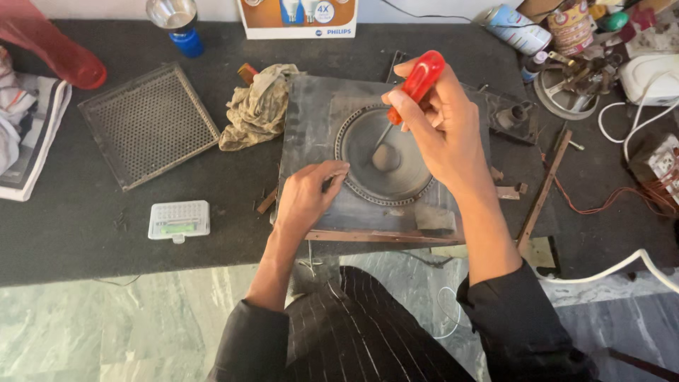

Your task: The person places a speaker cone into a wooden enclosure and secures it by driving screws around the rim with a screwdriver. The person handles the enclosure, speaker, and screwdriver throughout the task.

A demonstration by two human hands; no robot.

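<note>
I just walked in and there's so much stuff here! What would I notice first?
Probably the bright red-handled screwdriver in the right hand, its tip pointing down into the round grey speaker set in a dark square board at the middle of the table. The left hand rests on the speaker's rim. Off to the left lies a square metal mesh grille, with a crumpled rag beside it.

Right hand (pixel 442 134) covers the upper-right rim of the speaker cone (pixel 385 155) & most of the red screwdriver handle (pixel 419 83); tip too thin to tell where it lands. Left hand (pixel 305 194) hides the panel's left edge. Red object (pixel 49 46) top-left cut by frame. White cable (pixel 622 265) runs off right edge. Clutter top-right too small to ID.
</note>
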